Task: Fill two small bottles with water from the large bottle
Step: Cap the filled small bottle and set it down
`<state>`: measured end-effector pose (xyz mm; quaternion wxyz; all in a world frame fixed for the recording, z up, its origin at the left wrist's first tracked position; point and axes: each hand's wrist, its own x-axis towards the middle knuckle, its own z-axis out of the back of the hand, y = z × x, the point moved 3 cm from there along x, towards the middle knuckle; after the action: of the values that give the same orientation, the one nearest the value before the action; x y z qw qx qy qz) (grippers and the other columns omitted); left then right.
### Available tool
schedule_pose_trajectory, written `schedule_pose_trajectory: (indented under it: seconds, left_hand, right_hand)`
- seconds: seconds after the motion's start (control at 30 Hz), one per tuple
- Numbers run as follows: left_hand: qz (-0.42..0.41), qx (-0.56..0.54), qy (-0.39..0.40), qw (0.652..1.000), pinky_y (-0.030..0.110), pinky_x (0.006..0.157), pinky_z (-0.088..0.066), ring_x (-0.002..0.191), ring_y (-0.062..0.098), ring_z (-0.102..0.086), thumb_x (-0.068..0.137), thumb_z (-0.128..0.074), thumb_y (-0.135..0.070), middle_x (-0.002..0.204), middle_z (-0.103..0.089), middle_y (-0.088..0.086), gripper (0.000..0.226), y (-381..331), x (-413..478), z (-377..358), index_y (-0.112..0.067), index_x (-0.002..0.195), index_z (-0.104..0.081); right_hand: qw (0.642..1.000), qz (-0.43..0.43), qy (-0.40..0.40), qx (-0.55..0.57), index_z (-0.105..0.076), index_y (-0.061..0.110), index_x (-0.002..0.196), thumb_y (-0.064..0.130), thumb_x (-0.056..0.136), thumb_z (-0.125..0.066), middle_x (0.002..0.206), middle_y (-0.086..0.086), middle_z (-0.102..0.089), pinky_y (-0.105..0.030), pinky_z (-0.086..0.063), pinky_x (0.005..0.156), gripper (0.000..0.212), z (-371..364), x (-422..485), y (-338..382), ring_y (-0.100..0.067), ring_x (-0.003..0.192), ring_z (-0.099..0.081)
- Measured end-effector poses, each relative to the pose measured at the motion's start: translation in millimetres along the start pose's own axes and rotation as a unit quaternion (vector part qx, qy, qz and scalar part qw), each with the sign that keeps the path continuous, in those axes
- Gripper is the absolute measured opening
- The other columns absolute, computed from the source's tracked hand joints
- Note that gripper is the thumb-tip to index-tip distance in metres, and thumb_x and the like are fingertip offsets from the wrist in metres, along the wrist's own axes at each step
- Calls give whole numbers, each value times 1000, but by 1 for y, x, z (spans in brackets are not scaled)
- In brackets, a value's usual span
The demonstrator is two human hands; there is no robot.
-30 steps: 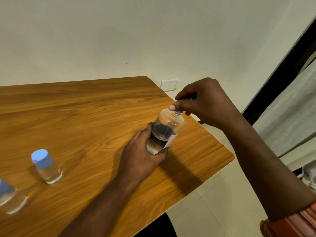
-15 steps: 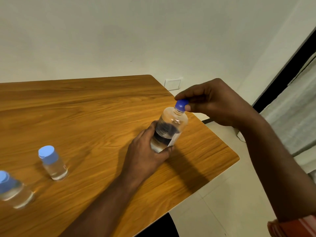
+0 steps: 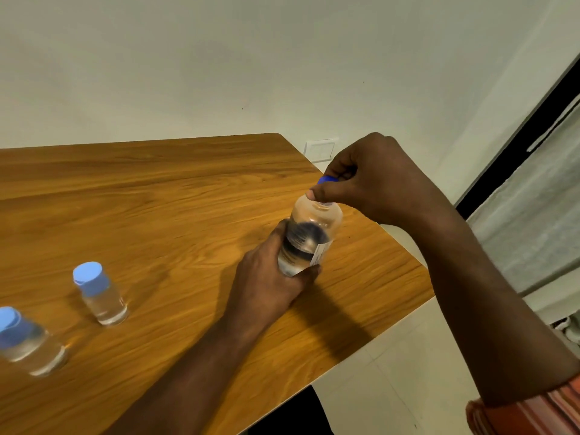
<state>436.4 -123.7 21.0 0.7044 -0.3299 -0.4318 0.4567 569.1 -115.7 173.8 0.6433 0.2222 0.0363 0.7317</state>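
Large bottle (image 3: pixel 309 237) upright near right edge of table (image 3: pixel 157 215), long axis vertical; left hand (image 3: pixel 270 277) gripping body, right hand (image 3: pixel 376 180) directly above, pinching blue cap (image 3: pixel 326 179). Two capped small bottles (image 3: pixel 97 296) well off to left.

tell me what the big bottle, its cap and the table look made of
Big bottle: clear glossy plastic, probably; see-through with bright glints. Cap: opaque blue plastic, likely; only an edge shows. Table: brown wood grain, smooth satin sheen; solid wood or laminate, cannot tell.
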Motion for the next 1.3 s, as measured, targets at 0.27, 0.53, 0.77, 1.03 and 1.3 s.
schedule_pose_trajectory:
  seconds: [0.27,0.53,0.77,1.03,1.3]
  left_hand:
    - [3,1,1,1000,25,77,-56,100,3,-61,68,-79,-43,115,-64,-14,74,-2,0,1,-34,131,-42]
    - [17,-1,8,1000,31,83,-55,104,8,-62,69,-78,-43,118,-64,-11,74,-2,-2,-2,-30,132,-41]
    - [25,27,15,999,34,93,-52,117,13,-57,69,-80,-41,132,-59,-4,95,1,-9,5,-26,147,-27]
    - [61,46,-75,994,39,83,-54,102,10,-63,82,-59,-40,113,-67,-6,47,13,-50,37,-27,127,-55]
    - [141,35,-268,952,27,70,-54,79,5,-68,82,-62,-7,88,-75,-6,25,12,-113,100,-23,98,-73]
  right_hand:
    - [994,-41,-59,-86,-60,16,79,51,74,-75,66,4,-52,-23,-35,53,39,-8,-4,14,-11,62,-51]
    - [993,-63,-61,-79,-63,9,83,72,67,-67,73,-4,-59,-29,-41,60,65,-27,-14,14,-18,65,-54]
    - [971,-63,-228,33,-51,16,135,75,77,-54,130,-3,-56,-32,-44,93,83,-48,-51,11,-15,117,-49]
    - [904,85,-388,159,-69,8,102,21,86,-62,109,-8,-64,-47,-50,88,22,-104,-98,58,-14,111,-53]
    - [892,-34,-93,441,-69,22,103,6,85,-64,97,10,-69,-19,-52,80,26,-177,-87,110,-4,92,-66]
